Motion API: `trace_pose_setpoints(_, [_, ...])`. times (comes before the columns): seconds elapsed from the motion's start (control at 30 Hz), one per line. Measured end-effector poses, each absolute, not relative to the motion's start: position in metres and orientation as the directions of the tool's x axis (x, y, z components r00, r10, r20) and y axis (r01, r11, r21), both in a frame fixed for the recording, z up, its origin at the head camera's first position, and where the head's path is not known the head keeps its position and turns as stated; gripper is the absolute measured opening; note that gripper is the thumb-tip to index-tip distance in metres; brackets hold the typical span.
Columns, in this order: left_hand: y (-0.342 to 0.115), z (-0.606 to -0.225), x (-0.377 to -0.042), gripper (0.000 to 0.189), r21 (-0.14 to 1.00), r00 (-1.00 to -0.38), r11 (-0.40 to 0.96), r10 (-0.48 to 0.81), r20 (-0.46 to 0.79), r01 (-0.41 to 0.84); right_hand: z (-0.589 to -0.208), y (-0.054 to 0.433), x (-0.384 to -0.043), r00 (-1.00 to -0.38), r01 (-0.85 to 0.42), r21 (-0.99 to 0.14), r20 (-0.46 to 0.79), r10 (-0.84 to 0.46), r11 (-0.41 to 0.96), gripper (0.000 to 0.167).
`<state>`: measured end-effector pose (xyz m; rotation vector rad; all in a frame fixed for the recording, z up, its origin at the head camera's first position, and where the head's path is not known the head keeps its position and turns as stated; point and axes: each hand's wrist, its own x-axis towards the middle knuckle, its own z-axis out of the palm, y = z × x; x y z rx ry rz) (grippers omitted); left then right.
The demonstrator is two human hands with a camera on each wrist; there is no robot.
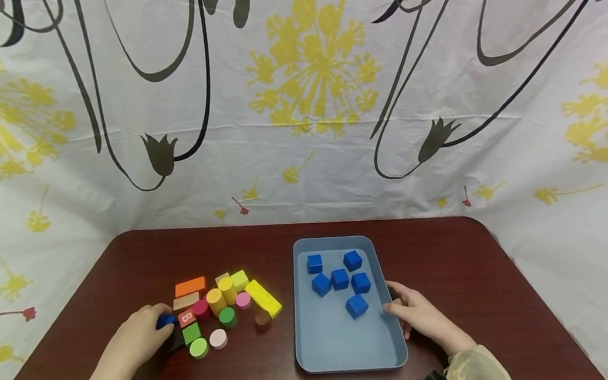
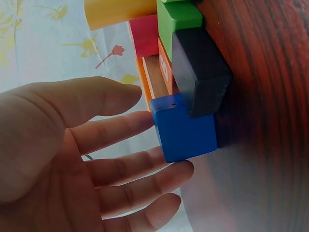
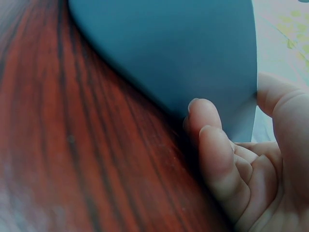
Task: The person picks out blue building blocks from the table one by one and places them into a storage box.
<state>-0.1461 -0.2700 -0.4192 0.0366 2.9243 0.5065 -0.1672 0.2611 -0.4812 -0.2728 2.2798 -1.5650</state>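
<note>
At the left edge of a cluster of wooden blocks, my left hand (image 1: 136,337) reaches to a blue block (image 2: 186,130). Its fingertips are right at the block's side, while the thumb stands apart from it. A black block (image 2: 202,72) leans close against the blue one. My right hand (image 1: 424,316) pinches the right wall of a grey-blue tray (image 1: 351,357), thumb over the rim and fingers (image 3: 216,152) along the outside. Several blue cubes (image 1: 339,279) lie in the far part of the tray.
The cluster also has a yellow bar (image 1: 263,299), an orange block (image 1: 190,287), a green cylinder (image 1: 227,317), a pale pink disc (image 1: 218,339) and a brown cylinder (image 1: 262,320). Everything sits on a dark wood table (image 1: 419,246), with a patterned white cloth (image 1: 329,170) behind it.
</note>
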Motion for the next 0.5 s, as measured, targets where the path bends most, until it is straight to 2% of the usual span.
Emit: trace_pose_setpoints(0.5, [-0.2708,-0.4235,-0.1506,0.03,0.341,-0.982,0.939,0.022,-0.189,-0.045,-0.4793,0.2606,-0.1658,-0.917,0.043,-0.924,-0.187,-0.352,0.38,0.068])
